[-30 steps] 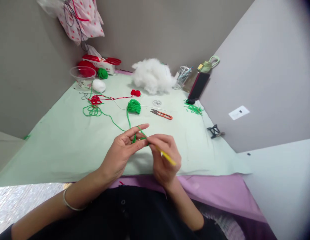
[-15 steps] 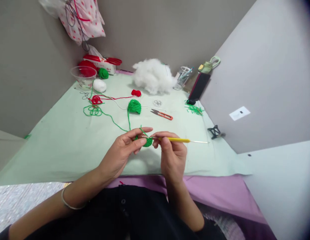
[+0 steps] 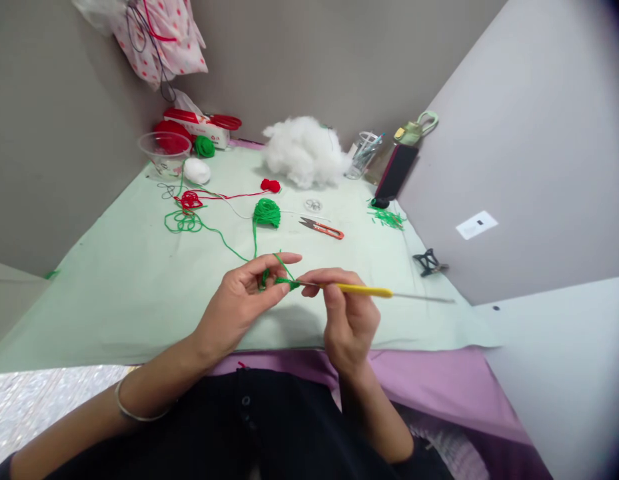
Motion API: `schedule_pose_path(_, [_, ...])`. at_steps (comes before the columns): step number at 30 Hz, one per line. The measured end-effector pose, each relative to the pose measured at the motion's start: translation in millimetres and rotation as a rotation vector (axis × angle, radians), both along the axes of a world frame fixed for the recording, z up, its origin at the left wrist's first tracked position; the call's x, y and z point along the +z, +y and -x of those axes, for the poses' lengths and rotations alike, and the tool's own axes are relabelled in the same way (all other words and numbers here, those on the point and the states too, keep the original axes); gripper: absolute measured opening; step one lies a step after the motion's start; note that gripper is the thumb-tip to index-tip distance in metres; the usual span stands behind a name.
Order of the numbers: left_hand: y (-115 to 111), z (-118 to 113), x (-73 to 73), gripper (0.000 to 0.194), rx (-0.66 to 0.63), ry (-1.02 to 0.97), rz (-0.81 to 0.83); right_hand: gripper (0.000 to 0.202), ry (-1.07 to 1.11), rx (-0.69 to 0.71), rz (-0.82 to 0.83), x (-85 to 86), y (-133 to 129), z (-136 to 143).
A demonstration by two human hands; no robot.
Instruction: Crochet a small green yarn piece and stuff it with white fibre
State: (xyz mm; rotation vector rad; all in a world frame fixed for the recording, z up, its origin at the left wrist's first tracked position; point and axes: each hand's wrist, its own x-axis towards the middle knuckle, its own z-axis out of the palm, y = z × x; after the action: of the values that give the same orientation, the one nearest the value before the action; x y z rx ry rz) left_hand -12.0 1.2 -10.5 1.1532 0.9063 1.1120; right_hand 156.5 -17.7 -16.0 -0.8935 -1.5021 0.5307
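Between the thumb and fingers of my left hand (image 3: 244,297) is a small green crochet piece (image 3: 288,284), mostly covered by the thumb. Green yarn runs over the raised left index finger down to the piece. My right hand (image 3: 350,317) grips a crochet hook (image 3: 364,290) with a yellow handle and metal ends. The hook's tip meets the green piece; whether it sits inside a stitch I cannot tell. Beyond the hands lies a green yarn ball (image 3: 266,213), its strand leading toward my left hand.
Orange-handled thread snips (image 3: 322,228) lie near a small clear dish (image 3: 313,205). White stuffing (image 3: 305,153) is heaped at the back. Red yarn (image 3: 191,200) and loose green yarn coils (image 3: 182,222) lie left. Green yarn scraps (image 3: 386,217) and a black stand (image 3: 429,263) are right.
My right hand has shifted slightly right and down with the hook, drawing it away from my left hand. The green piece has turned and now shows less of its face.
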Motion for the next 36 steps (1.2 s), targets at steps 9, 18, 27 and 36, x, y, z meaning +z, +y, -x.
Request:
schedule_pose_path(9, [0.0,-8.3,2.6,0.048,-0.050,-0.349,0.321,0.035,-0.383,-0.230,-0.416,-20.9,7.2,7.5])
schedule_pose_path(18, [3.5,-7.1,8.2,0.046,-0.057,-0.358,0.291,0.018,0.165,0.044,0.049,-1.1,11.0,6.8])
schedule_pose_path(27, [4.3,-9.5,3.9,0.041,-0.075,-0.432,0.397,0.034,-0.257,-0.179,-0.294,-15.9,5.2,8.6])
schedule_pose_path(36, [3.9,-6.7,7.1,0.040,-0.036,-0.332,0.264,0.015,0.267,0.076,0.165,-6.2,13.0,5.3])
